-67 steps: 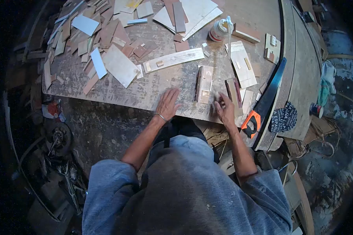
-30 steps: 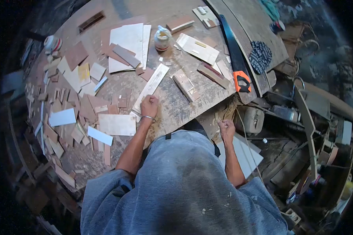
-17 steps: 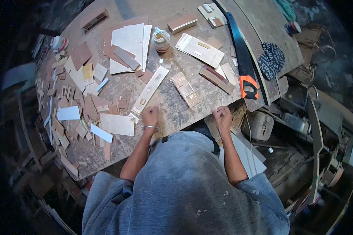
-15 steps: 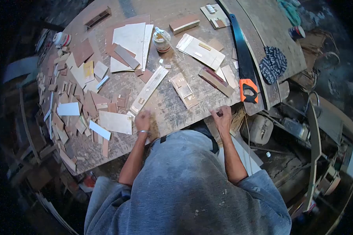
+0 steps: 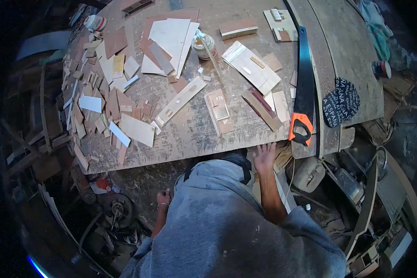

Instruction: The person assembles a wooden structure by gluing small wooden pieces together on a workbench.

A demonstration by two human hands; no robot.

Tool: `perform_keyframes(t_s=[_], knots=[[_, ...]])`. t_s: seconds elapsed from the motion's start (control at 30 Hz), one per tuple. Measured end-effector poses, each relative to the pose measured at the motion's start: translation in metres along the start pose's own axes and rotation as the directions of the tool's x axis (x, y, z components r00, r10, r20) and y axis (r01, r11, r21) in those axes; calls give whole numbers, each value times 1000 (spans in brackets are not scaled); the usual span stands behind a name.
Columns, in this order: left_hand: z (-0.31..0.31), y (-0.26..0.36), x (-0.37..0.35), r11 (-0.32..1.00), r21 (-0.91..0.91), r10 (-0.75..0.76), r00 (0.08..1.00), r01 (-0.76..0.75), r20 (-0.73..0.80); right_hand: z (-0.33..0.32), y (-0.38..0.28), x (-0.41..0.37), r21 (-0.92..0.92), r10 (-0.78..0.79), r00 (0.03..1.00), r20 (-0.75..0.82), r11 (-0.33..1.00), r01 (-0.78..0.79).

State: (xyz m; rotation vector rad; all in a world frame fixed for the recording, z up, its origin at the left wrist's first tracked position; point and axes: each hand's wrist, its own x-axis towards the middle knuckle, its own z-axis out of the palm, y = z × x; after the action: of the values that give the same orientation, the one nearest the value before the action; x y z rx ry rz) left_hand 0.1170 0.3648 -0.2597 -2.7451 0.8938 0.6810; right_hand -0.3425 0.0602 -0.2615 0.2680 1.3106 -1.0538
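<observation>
My right hand (image 5: pixel 265 158) is open, its fingers spread at the front edge of the worktable (image 5: pixel 171 147). Nothing is in it. Beside my body, below the table's edge, hangs my left hand (image 5: pixel 163 198), with loosely bent fingers and a band at the wrist; I see nothing in it. Nearest the right hand on the table lie a long wooden block with a dark red strip (image 5: pixel 262 109) and a handsaw (image 5: pixel 304 78) with an orange and black handle. A small framed wooden piece (image 5: pixel 217 109) and a narrow wooden strip (image 5: pixel 180 103) lie further left.
A glue jar (image 5: pixel 203 47) with a stick in it stands mid-table. Many thin wood offcuts (image 5: pixel 136 129) cover the left side. A patterned dark cap (image 5: pixel 342 103) lies at right. A grey jerrycan (image 5: pixel 309 175) and scrap boards stand below on the right.
My left hand has dropped from the table edge to beside my body. My right hand has gone from curled to spread at the edge. The view has shifted.
</observation>
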Motion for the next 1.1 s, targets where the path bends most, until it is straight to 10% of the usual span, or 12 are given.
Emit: perform_keyframes(t_s=[0.13, 0.33, 0.57, 0.67, 0.73, 0.8, 0.87, 1.03, 1.1], knots=[[-34, 45, 2, 977, -214, 36, 968, 19, 248, -32, 9, -16, -41, -82, 989, 126, 995, 88], [-51, 37, 77, 788, -551, 342, 940, -274, 21, -27, 65, 56, 159, -189, 981, 41, 971, 181], [-79, -96, 105, 912, -268, 338, 940, -312, 55, -67, 104, 109, 124, -308, 946, 104, 947, 295], [-62, -158, 109, 941, -196, 304, 944, -276, 127, -84, 135, 99, -800, -487, 873, 33, 511, 316], [-50, -189, 113, 964, -183, 225, 960, -194, 166, -71, 142, 67, -252, -263, 964, 32, 932, 262], [-40, -194, 116, 978, -197, 118, 967, -74, 224, -54, 139, 40, 195, -262, 965, 30, 948, 252], [-41, -187, 109, 958, -255, 182, 963, -128, 199, -37, 142, 57, 218, -324, 933, 158, 933, 287], [-59, -148, 98, 920, -369, 240, 935, -132, 262, -29, 164, 93, 88, -375, 925, 69, 925, 368], [-64, -139, 99, 941, -323, 192, 942, -97, 276, -59, 175, 102, -432, -435, 900, -29, 817, 381]])
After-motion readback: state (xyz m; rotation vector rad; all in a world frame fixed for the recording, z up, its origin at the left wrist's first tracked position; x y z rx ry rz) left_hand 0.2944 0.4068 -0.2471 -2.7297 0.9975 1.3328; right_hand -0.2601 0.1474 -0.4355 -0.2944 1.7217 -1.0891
